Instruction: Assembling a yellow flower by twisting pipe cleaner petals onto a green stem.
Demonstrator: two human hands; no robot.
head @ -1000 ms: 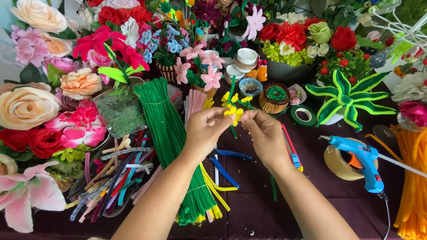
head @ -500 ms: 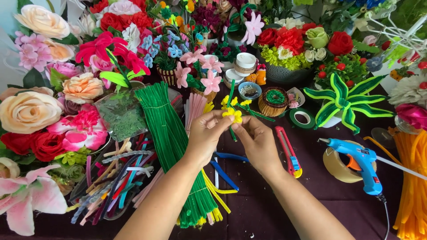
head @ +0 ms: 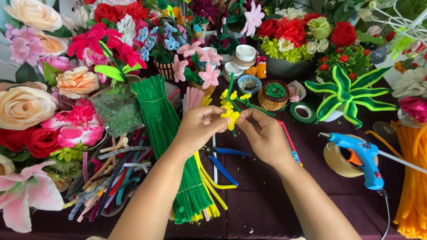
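Note:
My left hand and my right hand meet over the middle of the table, both pinching a small pipe-cleaner sprig of yellow flowers on a green stem. The stem rises upright between my fingertips, with more yellow blossoms above them. A thick bundle of green pipe cleaners lies under my left forearm, with yellow pipe cleaners beside it. Blue-handled pliers lie on the dark cloth just below my hands.
A blue glue gun rests on a tape roll at right, orange pipe cleaners beyond it. A tray of mixed pipe cleaners sits at left. Artificial flowers, small pots and a green-yellow pipe-cleaner plant crowd the back and sides.
Both hands have shifted slightly toward me and down with the yellow sprig, fingers working at its lowest blossom. Other items stay put.

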